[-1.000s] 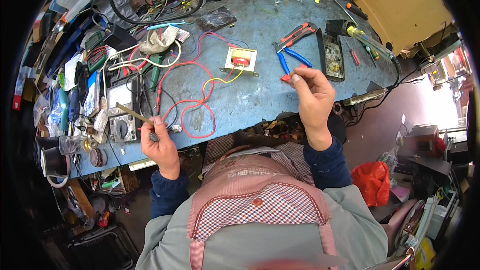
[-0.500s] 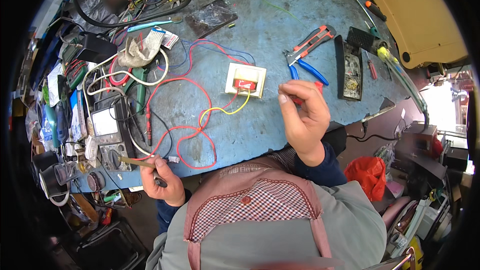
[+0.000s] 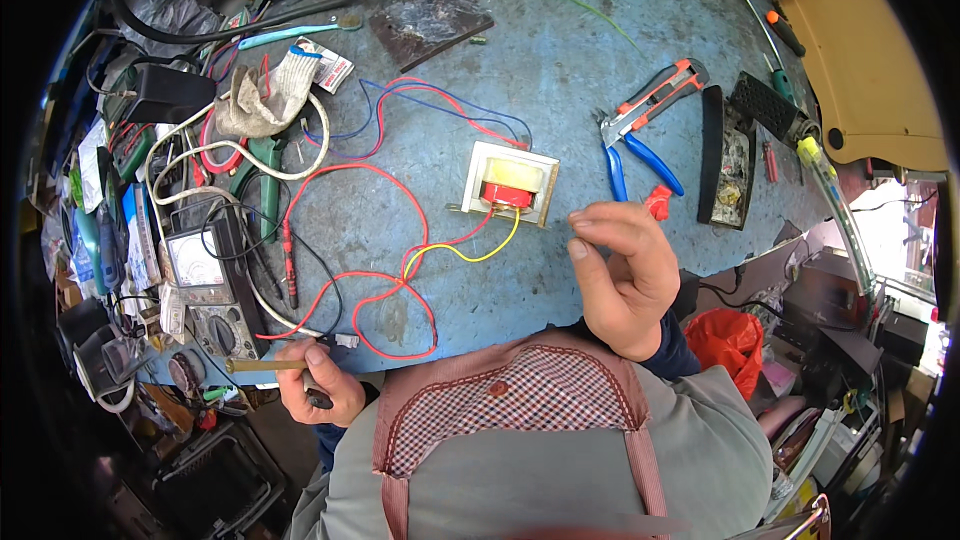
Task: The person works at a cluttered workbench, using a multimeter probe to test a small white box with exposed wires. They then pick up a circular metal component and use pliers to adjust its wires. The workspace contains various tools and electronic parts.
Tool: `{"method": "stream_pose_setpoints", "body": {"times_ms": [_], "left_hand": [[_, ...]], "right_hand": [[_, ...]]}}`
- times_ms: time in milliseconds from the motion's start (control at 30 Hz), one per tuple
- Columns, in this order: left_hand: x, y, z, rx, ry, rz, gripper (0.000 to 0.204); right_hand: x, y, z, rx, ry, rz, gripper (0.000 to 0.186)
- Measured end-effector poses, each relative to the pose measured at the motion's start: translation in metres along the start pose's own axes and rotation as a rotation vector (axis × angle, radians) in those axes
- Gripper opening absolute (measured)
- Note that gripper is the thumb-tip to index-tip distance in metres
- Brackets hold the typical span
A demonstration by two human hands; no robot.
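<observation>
My left hand (image 3: 325, 390) is closed round a slim brown stick-like tool (image 3: 262, 365) with a dark end, beside the table's near edge. Its exact kind cannot be made out. My right hand (image 3: 630, 285) is raised over the near edge, fingers curled, a gap between thumb and forefinger, nothing visible in it. Left of that hand lies a small transformer (image 3: 512, 183) with a pale frame and red-and-yellow winding. Red and blue wires leave its far side. A yellow wire (image 3: 470, 258) and a red wire join near a looped red lead (image 3: 395, 185).
An analog multimeter (image 3: 208, 285) stands left, near a stained glove (image 3: 262, 100) and tangled cables. Blue-handled cutters (image 3: 652, 165) and an orange-grey utility knife (image 3: 655, 100) lie right of the transformer. Beyond them is a black open case (image 3: 712, 155). A dark slab (image 3: 430, 22) lies far off.
The whole view has shifted slightly. Both hands are a little nearer my body, and the stick-like tool has come off the multimeter's lower part. The transformer stays on the table.
</observation>
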State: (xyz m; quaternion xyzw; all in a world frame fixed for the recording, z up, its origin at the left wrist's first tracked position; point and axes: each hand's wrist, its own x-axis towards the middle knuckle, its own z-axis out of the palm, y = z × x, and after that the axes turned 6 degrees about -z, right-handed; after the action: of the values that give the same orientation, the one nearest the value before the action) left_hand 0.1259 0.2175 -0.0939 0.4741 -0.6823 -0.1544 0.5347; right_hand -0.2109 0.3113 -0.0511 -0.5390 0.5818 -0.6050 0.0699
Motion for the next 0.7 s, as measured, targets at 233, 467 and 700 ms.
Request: {"method": "stream_pose_setpoints", "body": {"times_ms": [233, 467, 700], "left_hand": [[-0.0005, -0.0005, -0.0010, -0.039, -0.009, 0.017, 0.015], [-0.0053, -0.0027, -0.0029, -0.054, 0.008, -0.002, 0.015], [-0.0067, 0.0030, -0.0016, 0.033, -0.005, 0.054, 0.006]], "right_hand": [[0.0022, -0.0006, 0.0000, -0.005, -0.010, 0.002, 0.027], [0.0006, -0.0013, 0.0004, -0.019, -0.001, -0.015, 0.027], [0.0057, -0.0036, 0.0064, -0.096, 0.057, -0.081, 0.022]]}}
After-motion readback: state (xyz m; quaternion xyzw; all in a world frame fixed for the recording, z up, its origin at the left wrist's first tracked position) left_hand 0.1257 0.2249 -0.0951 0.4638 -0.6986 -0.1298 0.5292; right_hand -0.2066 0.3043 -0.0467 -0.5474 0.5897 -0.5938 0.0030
